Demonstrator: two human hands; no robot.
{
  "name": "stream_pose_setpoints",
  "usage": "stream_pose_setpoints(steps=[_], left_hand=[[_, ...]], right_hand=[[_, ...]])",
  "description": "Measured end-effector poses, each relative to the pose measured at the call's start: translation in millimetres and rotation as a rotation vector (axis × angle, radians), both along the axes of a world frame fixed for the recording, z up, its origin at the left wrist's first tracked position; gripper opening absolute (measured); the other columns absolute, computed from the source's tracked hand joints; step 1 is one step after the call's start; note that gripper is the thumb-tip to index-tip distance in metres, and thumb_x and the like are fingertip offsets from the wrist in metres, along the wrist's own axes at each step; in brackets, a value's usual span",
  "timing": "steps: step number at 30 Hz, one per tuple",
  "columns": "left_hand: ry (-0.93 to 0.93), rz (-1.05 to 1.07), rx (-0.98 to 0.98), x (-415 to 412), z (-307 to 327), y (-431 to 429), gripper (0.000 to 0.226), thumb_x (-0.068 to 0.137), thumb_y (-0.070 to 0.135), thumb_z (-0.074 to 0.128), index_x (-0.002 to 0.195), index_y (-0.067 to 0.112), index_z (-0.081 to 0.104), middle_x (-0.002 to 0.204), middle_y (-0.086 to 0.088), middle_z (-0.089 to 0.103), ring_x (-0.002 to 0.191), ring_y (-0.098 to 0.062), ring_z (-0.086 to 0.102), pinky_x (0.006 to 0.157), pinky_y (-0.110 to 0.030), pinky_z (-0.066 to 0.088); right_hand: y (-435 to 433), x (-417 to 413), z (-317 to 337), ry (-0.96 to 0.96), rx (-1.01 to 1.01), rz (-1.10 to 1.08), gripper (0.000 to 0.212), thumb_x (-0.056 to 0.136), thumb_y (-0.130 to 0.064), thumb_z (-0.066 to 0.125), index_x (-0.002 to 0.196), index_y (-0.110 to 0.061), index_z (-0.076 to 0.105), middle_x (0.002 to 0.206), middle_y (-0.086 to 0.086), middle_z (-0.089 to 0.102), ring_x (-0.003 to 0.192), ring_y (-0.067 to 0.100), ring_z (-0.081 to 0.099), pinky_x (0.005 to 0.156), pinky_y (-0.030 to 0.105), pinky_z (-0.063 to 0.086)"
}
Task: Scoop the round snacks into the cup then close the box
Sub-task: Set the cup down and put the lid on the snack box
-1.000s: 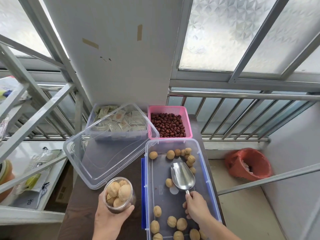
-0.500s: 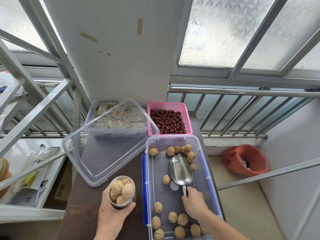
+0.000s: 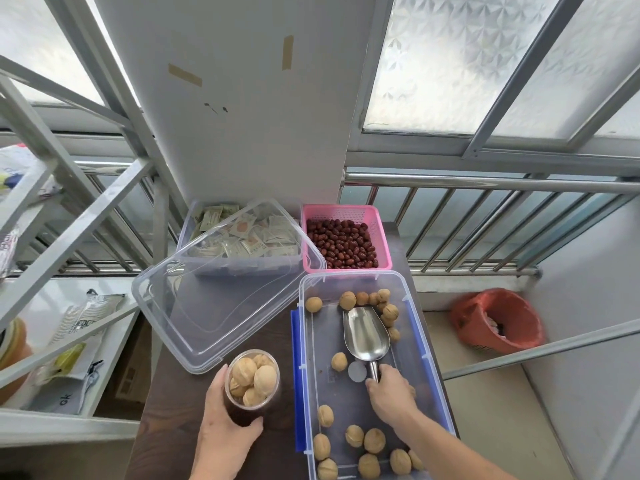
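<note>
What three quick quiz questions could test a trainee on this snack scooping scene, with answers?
1. True or false: the metal scoop is full of round snacks.
2. Which hand holds the clear cup?
3. The clear lid is: A) on the snack box, B) leaning on the packet box, C) in the pink basket.

Key:
1. False; the scoop is empty, handle in the right hand grip.
2. The left hand.
3. B.
</note>
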State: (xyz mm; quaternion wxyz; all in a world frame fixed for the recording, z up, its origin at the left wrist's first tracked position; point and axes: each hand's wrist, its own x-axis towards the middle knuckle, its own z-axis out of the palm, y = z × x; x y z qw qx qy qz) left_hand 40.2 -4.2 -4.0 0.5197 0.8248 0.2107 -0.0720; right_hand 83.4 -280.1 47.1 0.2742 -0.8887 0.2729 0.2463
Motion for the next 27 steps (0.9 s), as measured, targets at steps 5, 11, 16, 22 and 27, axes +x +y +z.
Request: stream_pose_setpoints(steps=[5, 11, 16, 22, 27], left_hand=[[0.051, 0.271, 0.107, 14.5, -4.1, 43.8, 0.089, 0.073, -0.008, 0.078, 0.148, 0.013, 0.037, 0.139, -0.011, 0.046, 0.13, -0.028, 0.05, 0.113, -0.043, 0.037], [0.115, 0.613, -0.194, 80.3, 19.5, 82.8, 0.061, 0.094, 0.015, 0.066, 0.149, 0.004, 0.041, 0.144, -0.014, 0.054, 0.13, -0.032, 0.053, 0.107, -0.041, 0.037], [0.12, 0.598, -0.514, 119.9, 1.6, 112.0, 0.057, 0.094, 0.032, 0.068, 0.143, 0.008, 0.051, 0.133, -0.01, 0.066, 0.119, -0.026, 0.064, 0.108, -0.047, 0.045], [0.176, 0.548, -0.629, 137.6, -1.5, 119.3, 0.046, 0.095, 0.034, 0.066, 0.134, 0.01, 0.061, 0.126, -0.009, 0.069, 0.116, -0.027, 0.063, 0.103, -0.043, 0.044], [0.118, 0.553, -0.699, 149.7, 0.3, 124.9, 0.042, 0.097, 0.029, 0.064, 0.132, 0.005, 0.062, 0.131, -0.015, 0.067, 0.109, -0.03, 0.066, 0.091, -0.043, 0.053]], right_hand=[[-6.4, -9.8, 0.2, -0.059, 0.001, -0.002, 0.015, 0.092, -0.024, 0.054, 0.102, -0.013, 0.058, 0.102, 0.009, 0.068, 0.095, 0.027, 0.062, 0.085, 0.041, 0.052], [-14.2, -29.4, 4.5, -0.138, -0.071, 0.049, 0.057, 0.088, -0.025, 0.062, 0.142, -0.016, 0.045, 0.138, 0.009, 0.053, 0.126, 0.028, 0.051, 0.102, 0.039, 0.044], [-14.0, -39.4, 11.7, -0.205, -0.062, -0.019, 0.067, 0.087, -0.019, 0.067, 0.148, -0.013, 0.039, 0.144, 0.009, 0.046, 0.131, 0.026, 0.046, 0.109, 0.04, 0.04], [-15.1, -42.8, 16.7, -0.284, -0.029, -0.109, 0.06, 0.087, -0.01, 0.067, 0.143, -0.009, 0.044, 0.134, 0.01, 0.05, 0.1, 0.014, 0.044, 0.1, 0.036, 0.042], [-9.8, -47.4, 21.7, -0.314, -0.023, -0.163, 0.058, 0.09, -0.011, 0.064, 0.144, -0.013, 0.044, 0.137, 0.007, 0.049, 0.101, 0.012, 0.043, 0.101, 0.034, 0.042]])
